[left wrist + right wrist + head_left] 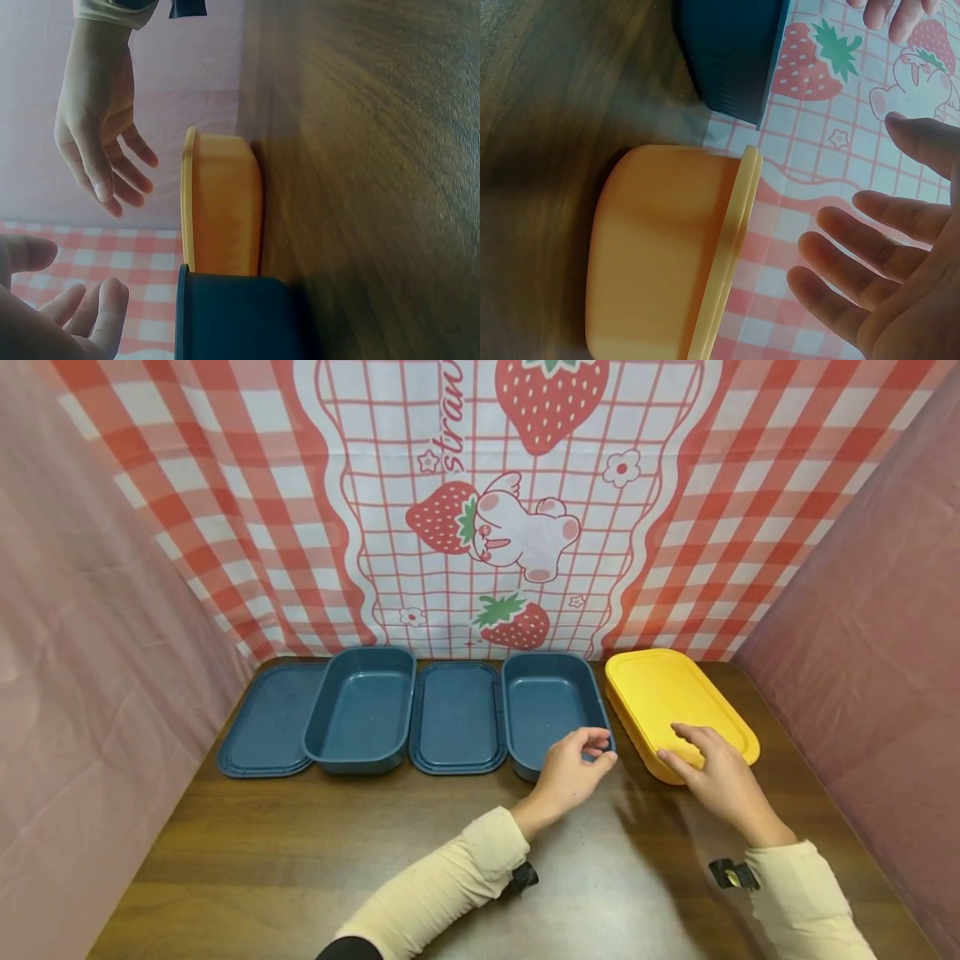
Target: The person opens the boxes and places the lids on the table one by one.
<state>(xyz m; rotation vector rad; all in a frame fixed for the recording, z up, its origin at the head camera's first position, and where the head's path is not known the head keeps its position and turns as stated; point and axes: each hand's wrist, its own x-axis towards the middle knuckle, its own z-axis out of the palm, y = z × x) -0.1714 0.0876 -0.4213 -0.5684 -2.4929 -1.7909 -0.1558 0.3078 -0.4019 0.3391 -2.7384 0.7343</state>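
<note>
Fingers [693,735] of right hand [718,777] straight, spread just above yellow lidded box [675,693] at 2 o'clock on counter [315,852], gripping nothing. Left hand [572,770] loosely curled, empty, by near rim of blue tub [546,702] (1 o'clock). Step judged: reaching in. Next: firm hold on lid edge.

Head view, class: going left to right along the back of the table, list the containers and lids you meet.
Blue lid → blue box → blue lid → blue box → yellow lidded box.
</note>
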